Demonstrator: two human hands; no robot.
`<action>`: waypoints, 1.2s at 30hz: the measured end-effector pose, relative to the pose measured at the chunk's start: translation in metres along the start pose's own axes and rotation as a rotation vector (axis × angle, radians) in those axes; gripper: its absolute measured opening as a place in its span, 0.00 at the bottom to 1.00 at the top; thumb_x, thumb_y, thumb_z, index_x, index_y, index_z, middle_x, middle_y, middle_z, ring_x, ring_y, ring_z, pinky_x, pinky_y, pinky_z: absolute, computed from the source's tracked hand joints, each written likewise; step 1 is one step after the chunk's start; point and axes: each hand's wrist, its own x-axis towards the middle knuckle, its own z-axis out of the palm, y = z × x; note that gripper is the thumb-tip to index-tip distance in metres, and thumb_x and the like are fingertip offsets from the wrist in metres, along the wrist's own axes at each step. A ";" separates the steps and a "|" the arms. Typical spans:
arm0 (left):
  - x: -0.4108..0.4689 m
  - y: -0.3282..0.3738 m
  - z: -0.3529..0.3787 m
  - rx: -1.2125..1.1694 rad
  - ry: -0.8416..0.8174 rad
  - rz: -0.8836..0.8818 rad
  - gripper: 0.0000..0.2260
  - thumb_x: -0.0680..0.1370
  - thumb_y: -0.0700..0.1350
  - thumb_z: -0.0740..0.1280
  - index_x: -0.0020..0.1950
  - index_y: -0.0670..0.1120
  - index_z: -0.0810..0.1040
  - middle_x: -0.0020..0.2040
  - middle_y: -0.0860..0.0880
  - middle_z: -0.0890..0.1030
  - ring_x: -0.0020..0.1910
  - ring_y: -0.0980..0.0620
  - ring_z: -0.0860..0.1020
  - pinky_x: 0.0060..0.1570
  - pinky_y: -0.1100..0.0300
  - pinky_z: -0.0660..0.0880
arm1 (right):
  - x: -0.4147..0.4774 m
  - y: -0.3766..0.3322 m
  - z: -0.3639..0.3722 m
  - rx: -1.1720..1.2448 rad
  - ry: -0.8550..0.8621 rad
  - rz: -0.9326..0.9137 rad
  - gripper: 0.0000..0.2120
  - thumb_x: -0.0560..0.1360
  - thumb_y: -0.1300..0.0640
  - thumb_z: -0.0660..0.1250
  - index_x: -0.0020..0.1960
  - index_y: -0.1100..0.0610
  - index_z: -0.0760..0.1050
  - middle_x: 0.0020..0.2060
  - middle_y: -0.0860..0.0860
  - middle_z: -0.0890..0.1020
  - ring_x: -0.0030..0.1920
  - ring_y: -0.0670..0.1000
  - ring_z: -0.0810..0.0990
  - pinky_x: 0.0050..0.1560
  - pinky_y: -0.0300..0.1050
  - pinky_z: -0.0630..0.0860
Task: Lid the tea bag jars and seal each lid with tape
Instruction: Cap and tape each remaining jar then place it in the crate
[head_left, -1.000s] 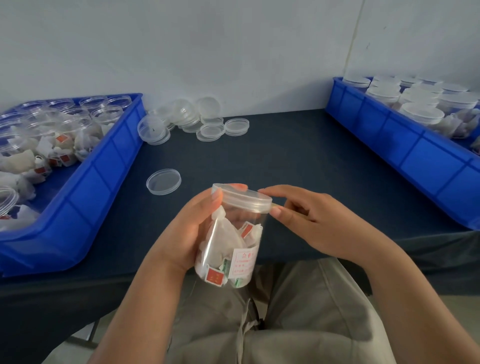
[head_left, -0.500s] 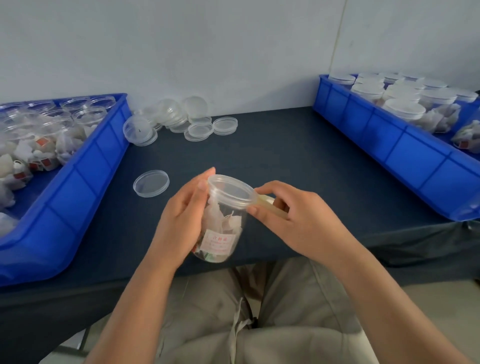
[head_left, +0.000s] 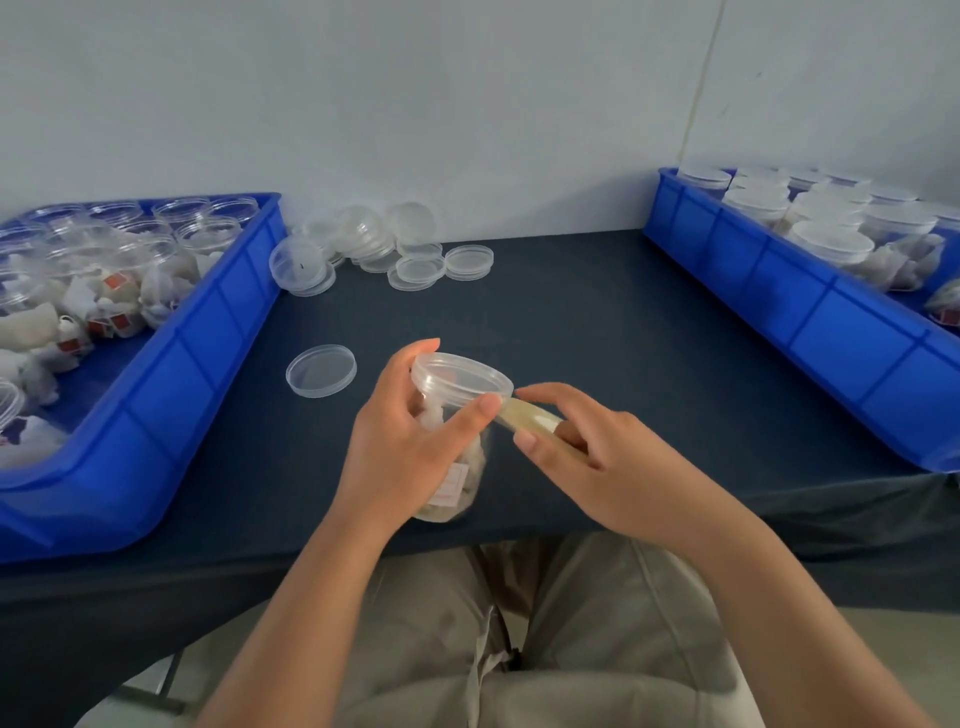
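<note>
Left blue bin (head_left: 156, 395) held open clear jars (head_left: 208, 236) packed with white tea bags, some with red tags. Behind its right corner lay a heap of loose lids (head_left: 363, 244), round, clear and shallow; a single lid (head_left: 321, 370) lay alone on the dark table (head_left: 597, 322) nearer me. My left hand (head_left: 400, 447) was curled round the tea bag jar (head_left: 475, 467), held tilted above the table's near edge, fingers wrapped behind it, thumb pressed at the rim of its fitted lid (head_left: 462, 376). A yellowish translucent tape strip (head_left: 530, 415) ran from that thumb to my right hand (head_left: 608, 462), which pinched it between thumb and forefinger, other fingers loosely curled. Right blue bin (head_left: 779, 312) held lidded jars (head_left: 831, 244) of tea bags; tape on them could not be made out.
</note>
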 end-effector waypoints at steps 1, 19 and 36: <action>0.001 0.000 -0.002 -0.009 -0.010 -0.014 0.35 0.68 0.74 0.72 0.72 0.67 0.70 0.61 0.72 0.79 0.59 0.69 0.80 0.48 0.72 0.76 | 0.000 0.001 -0.002 -0.004 -0.001 -0.016 0.21 0.81 0.28 0.53 0.71 0.32 0.65 0.38 0.45 0.81 0.36 0.45 0.79 0.35 0.42 0.73; 0.002 -0.019 -0.015 -0.722 -0.466 -0.429 0.39 0.71 0.71 0.77 0.72 0.46 0.80 0.63 0.39 0.83 0.56 0.41 0.83 0.52 0.47 0.82 | 0.010 0.009 -0.001 0.067 0.023 -0.052 0.27 0.77 0.23 0.52 0.71 0.31 0.70 0.42 0.35 0.80 0.43 0.41 0.80 0.39 0.34 0.71; -0.010 0.005 -0.003 0.128 -0.109 -0.037 0.31 0.72 0.78 0.61 0.71 0.66 0.72 0.59 0.73 0.79 0.60 0.73 0.76 0.57 0.67 0.74 | -0.004 -0.013 0.011 -0.097 0.182 -0.022 0.29 0.82 0.29 0.53 0.78 0.39 0.71 0.69 0.35 0.79 0.67 0.40 0.76 0.62 0.38 0.74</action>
